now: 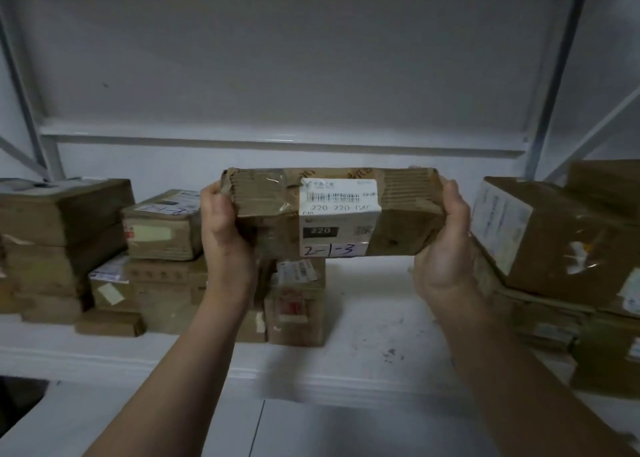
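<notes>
Brown cardboard, dented at its corners: we hold the long parcel (pixel 332 211) level at the centre of the frame, our left hand (pixel 221 224) curled round its left end and our right hand (pixel 446 249) clasping its right end. Its lower edge meets the stack of small boxes (pixel 298 304) at lower centre, touching or not we cannot tell. Bare white shelf (pixel 374 318) shows under its right half, before the tilted box (pixel 554 242) at the right edge.
</notes>
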Action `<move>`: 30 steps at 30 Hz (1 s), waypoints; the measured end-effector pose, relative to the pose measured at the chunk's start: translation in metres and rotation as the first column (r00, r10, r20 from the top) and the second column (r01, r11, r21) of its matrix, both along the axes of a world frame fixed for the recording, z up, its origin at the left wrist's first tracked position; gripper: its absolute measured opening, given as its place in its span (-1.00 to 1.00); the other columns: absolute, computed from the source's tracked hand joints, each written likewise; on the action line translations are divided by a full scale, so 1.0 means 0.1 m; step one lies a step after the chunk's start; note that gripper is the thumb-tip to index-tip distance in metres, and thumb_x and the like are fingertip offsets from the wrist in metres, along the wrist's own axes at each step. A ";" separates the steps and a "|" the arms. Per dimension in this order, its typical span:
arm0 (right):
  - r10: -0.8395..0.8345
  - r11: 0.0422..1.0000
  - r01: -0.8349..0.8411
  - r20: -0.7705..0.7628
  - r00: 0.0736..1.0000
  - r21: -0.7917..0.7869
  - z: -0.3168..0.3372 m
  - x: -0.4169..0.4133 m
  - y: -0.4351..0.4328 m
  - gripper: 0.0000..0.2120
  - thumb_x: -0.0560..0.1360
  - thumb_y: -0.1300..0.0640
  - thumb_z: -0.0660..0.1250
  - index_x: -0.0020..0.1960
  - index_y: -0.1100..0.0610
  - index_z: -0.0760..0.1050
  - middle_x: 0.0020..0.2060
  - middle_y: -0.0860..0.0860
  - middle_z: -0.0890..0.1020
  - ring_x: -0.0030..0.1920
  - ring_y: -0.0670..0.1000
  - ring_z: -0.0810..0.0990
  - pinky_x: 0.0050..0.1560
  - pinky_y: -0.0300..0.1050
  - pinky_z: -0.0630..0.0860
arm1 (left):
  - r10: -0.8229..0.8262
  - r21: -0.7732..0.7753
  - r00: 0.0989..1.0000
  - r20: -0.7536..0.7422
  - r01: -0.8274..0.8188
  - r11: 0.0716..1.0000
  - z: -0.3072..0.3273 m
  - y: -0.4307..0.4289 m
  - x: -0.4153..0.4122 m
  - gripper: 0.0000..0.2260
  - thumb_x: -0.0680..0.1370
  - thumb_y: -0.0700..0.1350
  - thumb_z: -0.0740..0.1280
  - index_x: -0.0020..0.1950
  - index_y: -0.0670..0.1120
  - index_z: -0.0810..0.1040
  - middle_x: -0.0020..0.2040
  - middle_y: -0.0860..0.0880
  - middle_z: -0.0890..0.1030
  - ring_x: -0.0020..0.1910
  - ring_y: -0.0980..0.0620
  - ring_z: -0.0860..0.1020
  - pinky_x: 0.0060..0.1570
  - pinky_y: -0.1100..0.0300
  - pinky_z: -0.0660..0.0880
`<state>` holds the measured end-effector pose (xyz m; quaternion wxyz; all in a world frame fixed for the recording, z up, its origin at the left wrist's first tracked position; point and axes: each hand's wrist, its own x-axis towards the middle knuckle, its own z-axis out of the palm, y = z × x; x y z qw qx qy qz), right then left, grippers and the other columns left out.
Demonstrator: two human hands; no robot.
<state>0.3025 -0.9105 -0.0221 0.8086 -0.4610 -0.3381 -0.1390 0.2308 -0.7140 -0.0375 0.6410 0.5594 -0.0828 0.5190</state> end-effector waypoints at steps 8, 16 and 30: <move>-0.073 0.947 0.093 0.074 0.995 -0.307 -0.19 -0.03 0.33 -0.38 0.44 0.04 0.43 0.39 -0.22 0.21 0.06 -0.06 0.59 0.06 -0.09 0.62 0.09 -0.08 0.57 | 0.097 0.112 0.953 -0.286 -0.067 0.991 -0.05 0.49 -0.22 -0.53 0.50 0.35 0.14 0.20 0.03 0.38 0.12 -0.06 0.52 0.14 -0.02 0.53 0.14 -0.06 0.51; -0.096 0.948 0.070 -0.068 0.993 -0.309 -0.25 -0.06 0.71 -0.80 0.52 0.12 0.36 0.09 -0.10 0.44 -0.15 -0.21 0.64 -0.07 -0.08 0.65 -0.09 0.00 0.61 | 0.132 0.121 0.967 -0.216 -0.107 0.987 -0.15 0.74 -0.35 -0.72 0.60 -0.14 0.26 0.31 -0.15 0.44 0.03 0.08 0.59 -0.04 0.31 0.57 -0.11 0.43 0.47; -0.265 0.957 0.287 -0.506 0.821 -0.034 -0.51 -0.05 0.98 -0.85 0.49 0.14 0.34 -0.05 0.10 0.35 -0.11 0.09 0.56 -0.14 0.01 0.59 -0.10 0.06 0.59 | 0.694 0.944 0.704 -0.151 -0.106 0.312 -0.58 0.94 -0.22 -0.49 0.50 0.19 0.21 0.32 -0.09 0.46 0.28 -0.13 0.48 0.32 -0.14 0.40 0.29 -0.02 0.34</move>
